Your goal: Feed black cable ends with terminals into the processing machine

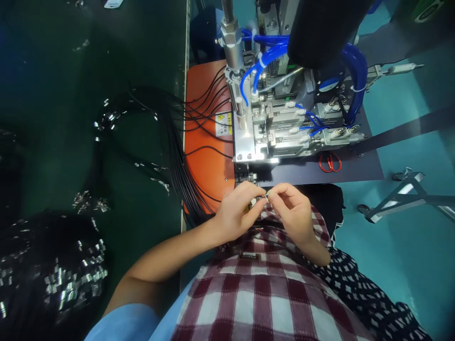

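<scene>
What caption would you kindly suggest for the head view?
Left hand and right hand pinch fine wires beside a machine, black cables at left.

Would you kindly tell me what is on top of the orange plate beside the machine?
Black cables cross the orange plate, and a label with a yellow warning triangle sits near its right side. The left hand covers its near right corner; whatever lies beneath cannot be seen.
</scene>
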`<state>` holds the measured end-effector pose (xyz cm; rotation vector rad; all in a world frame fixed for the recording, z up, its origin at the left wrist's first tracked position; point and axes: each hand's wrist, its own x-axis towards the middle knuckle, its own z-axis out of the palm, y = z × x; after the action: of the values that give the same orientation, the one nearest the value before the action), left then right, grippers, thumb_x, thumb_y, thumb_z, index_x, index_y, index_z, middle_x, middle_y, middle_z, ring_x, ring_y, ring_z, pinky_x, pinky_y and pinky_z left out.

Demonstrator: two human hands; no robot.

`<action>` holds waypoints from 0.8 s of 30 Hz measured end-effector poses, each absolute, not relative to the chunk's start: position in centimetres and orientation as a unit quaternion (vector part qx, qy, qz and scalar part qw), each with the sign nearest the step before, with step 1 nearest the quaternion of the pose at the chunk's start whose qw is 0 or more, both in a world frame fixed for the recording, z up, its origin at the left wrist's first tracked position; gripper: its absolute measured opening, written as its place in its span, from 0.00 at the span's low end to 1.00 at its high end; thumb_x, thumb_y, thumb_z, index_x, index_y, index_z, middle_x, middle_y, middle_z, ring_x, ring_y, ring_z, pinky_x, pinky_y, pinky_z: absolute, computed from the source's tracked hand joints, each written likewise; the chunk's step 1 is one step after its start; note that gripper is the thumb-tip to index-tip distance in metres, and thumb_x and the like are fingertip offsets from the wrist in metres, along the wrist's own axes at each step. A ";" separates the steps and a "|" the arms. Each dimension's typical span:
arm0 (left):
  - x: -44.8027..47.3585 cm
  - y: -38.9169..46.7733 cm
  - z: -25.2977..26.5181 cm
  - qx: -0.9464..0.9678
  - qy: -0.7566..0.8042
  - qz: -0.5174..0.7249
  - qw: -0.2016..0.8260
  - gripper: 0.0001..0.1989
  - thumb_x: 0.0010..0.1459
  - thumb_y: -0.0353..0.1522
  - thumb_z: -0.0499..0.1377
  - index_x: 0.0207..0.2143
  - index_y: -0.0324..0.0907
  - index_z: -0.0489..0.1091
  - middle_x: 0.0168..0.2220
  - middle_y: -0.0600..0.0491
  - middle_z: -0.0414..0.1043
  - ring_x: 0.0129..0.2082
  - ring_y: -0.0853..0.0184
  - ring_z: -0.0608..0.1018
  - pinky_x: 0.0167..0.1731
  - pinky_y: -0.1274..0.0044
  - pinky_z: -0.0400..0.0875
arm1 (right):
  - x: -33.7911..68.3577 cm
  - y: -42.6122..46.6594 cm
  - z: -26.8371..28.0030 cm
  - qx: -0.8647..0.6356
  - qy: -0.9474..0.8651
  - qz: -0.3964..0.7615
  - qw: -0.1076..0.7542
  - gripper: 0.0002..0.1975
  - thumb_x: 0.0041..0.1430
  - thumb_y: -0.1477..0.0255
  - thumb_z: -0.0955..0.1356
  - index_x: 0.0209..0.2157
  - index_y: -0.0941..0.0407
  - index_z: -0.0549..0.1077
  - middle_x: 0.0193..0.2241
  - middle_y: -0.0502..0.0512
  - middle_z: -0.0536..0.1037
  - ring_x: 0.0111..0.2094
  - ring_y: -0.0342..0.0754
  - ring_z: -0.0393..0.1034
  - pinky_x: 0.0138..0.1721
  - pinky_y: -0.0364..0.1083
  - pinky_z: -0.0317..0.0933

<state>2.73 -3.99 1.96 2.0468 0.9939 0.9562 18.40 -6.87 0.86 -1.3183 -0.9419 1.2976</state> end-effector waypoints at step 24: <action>2.9 -2.8 2.2 0.510 0.499 0.373 0.593 0.10 0.59 0.36 0.60 0.27 0.40 0.70 0.23 0.57 0.68 0.22 0.73 0.68 0.23 0.80 0.64 | 17.4 -7.3 -1.0 -0.574 -0.461 0.416 0.534 0.08 0.61 0.73 0.69 0.42 0.54 0.77 0.32 0.51 0.77 0.29 0.42 0.70 0.30 0.43 0.66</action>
<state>2.90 -2.79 2.25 1.1863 1.1597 0.8663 17.44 -7.31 -1.05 -1.3671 -1.0982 0.9924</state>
